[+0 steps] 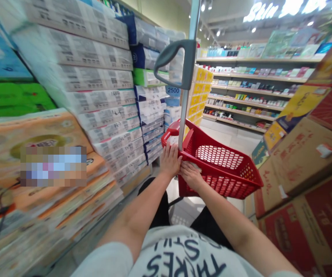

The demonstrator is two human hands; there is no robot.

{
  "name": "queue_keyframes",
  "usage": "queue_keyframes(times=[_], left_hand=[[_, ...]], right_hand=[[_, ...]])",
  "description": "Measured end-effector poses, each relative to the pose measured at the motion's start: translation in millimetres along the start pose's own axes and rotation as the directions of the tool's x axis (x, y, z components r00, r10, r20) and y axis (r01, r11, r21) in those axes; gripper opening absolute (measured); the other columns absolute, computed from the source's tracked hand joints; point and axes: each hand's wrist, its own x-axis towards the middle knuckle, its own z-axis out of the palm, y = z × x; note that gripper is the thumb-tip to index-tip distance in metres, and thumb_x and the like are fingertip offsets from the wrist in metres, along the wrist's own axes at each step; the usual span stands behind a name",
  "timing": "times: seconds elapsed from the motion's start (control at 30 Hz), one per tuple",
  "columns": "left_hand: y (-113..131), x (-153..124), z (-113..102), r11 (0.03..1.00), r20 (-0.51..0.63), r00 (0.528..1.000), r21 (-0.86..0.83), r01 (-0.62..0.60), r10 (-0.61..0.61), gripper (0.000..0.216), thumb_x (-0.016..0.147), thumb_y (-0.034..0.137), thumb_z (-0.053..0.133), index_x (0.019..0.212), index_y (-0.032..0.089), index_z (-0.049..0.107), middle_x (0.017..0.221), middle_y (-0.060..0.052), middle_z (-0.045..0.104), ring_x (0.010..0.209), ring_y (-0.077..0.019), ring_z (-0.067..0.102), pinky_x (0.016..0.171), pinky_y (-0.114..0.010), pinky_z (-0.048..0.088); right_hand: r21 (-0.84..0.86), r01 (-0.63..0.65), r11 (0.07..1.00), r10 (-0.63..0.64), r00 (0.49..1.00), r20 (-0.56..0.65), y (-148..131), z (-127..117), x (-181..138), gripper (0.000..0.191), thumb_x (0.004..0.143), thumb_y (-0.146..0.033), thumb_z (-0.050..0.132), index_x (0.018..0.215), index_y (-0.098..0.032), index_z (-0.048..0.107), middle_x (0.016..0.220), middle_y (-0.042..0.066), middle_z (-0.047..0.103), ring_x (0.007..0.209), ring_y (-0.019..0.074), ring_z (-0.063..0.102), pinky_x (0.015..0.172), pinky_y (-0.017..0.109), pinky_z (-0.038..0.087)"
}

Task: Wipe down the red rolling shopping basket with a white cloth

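- Head view, nearest first: a pale shirt with dark lettering fills the bottom edge, dark trouser legs spread beyond it, and 2 bare forearms reach forward.
- Left hand: laid over the near end of the red basket, fingers stretched toward a red loop there; whether it grips cannot be told.
- Right hand: flat on the basket's near corner, just beside the left, fingers extended; a pale scrap shows at its edge, too small to identify. I cannot tell whether the 2 hands touch.
- Red basket: ahead of the person, slightly right of centre, its walls pierced with rows of holes.
- Metal pole: rises from the basket's near end past the top edge of view, with a grey loop handle on it.
- Left side: orange packs lie stacked nearest, partly hidden by a pixelated patch; green packs sit behind, then a tall stack of white-wrapped bundles.
- Right side: red cartons below, brown cartons above.
- Farther on: a blue box marked 2500, beside stacked yellow boxes.
- Farthest: loaded shelves beneath a lit white sign reading "Skin".
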Motion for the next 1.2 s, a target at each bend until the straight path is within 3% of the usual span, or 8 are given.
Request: queue_keyframes(times=[0.13, 0.33, 0.53, 0.7, 0.93, 1.1, 1.2], left_hand=[[-2, -1, 0, 1.000, 0.005, 1.000, -0.021, -0.008, 0.008, 0.053, 0.095, 0.033, 0.038, 0.142, 0.008, 0.038, 0.149, -0.013, 0.039, 0.146, -0.0289, 0.009, 0.118, -0.050, 0.020], [-2, -1, 2, 1.000, -0.051, 0.999, -0.017, -0.013, 0.012, 0.052, 0.095, 0.033, 0.040, 0.140, 0.007, 0.040, 0.145, -0.014, 0.043, 0.145, -0.0302, 0.012, 0.116, -0.052, 0.023], [-5, -2, 4, 0.999, -0.087, 0.995, -0.011, -0.050, 0.049, 0.051, 0.095, 0.031, 0.041, 0.140, 0.007, 0.041, 0.145, -0.013, 0.044, 0.145, -0.0294, 0.012, 0.117, -0.050, 0.025], [-6, -2, 7, 0.998, -0.111, 0.992, -0.024, -0.056, 0.053, 0.049, 0.095, 0.029, 0.041, 0.139, 0.008, 0.041, 0.143, -0.014, 0.046, 0.145, -0.0295, 0.011, 0.116, -0.051, 0.025], [-6, -3, 13, 0.998, -0.124, 0.992, -0.055, -0.035, 0.028, 0.046, 0.095, 0.024, 0.040, 0.139, 0.011, 0.041, 0.143, -0.013, 0.047, 0.145, -0.0281, 0.011, 0.116, -0.051, 0.025], [-6, -3, 12, 0.996, -0.128, 0.991, -0.078, -0.044, 0.034, 0.046, 0.094, 0.024, 0.040, 0.139, 0.011, 0.040, 0.142, -0.013, 0.048, 0.145, -0.0283, 0.012, 0.116, -0.052, 0.025], [-6, -4, 12, 0.996, -0.140, 0.989, -0.077, -0.050, 0.038, 0.047, 0.095, 0.025, 0.040, 0.140, 0.012, 0.039, 0.142, -0.013, 0.047, 0.145, -0.0287, 0.012, 0.115, -0.053, 0.025]], right_hand=[[0.027, 0.051, 0.998, -0.052, 0.997, 0.048, -4, 7, -4, 0.031, 0.091, -0.011, 0.050, 0.119, -0.016, 0.064, 0.125, 0.008, 0.063, 0.127, 0.0203, 0.049, 0.108, 0.039, 0.041], [-0.024, -0.011, 1.000, 0.012, 0.999, 0.033, -6, 15, 2, 0.029, 0.093, -0.013, 0.048, 0.117, -0.013, 0.065, 0.122, 0.011, 0.064, 0.127, 0.0215, 0.049, 0.111, 0.040, 0.037], [0.012, 0.002, 1.000, -0.004, 0.985, 0.173, -15, 23, -5, 0.034, 0.092, -0.010, 0.047, 0.123, -0.013, 0.061, 0.124, 0.012, 0.063, 0.125, 0.0187, 0.050, 0.109, 0.037, 0.038], [0.019, -0.030, 0.999, 0.028, 0.993, 0.114, -11, 21, -2, 0.035, 0.094, -0.011, 0.042, 0.124, -0.016, 0.060, 0.125, 0.009, 0.063, 0.131, 0.0195, 0.045, 0.113, 0.041, 0.033], [0.056, 0.039, 0.998, -0.055, 0.948, 0.313, -16, 29, -23, 0.038, 0.091, -0.009, 0.046, 0.127, -0.012, 0.057, 0.134, 0.012, 0.056, 0.131, 0.0183, 0.044, 0.110, 0.037, 0.037], [0.057, 0.000, 0.998, -0.016, 0.957, 0.290, -16, 25, -23, 0.041, 0.093, -0.010, 0.043, 0.133, -0.014, 0.052, 0.136, 0.012, 0.053, 0.135, 0.0190, 0.040, 0.113, 0.041, 0.031], [0.066, 0.015, 0.998, -0.038, 0.935, 0.353, -19, 25, -27, 0.043, 0.092, -0.010, 0.046, 0.134, -0.012, 0.051, 0.137, 0.013, 0.052, 0.135, 0.0180, 0.039, 0.113, 0.039, 0.032]])
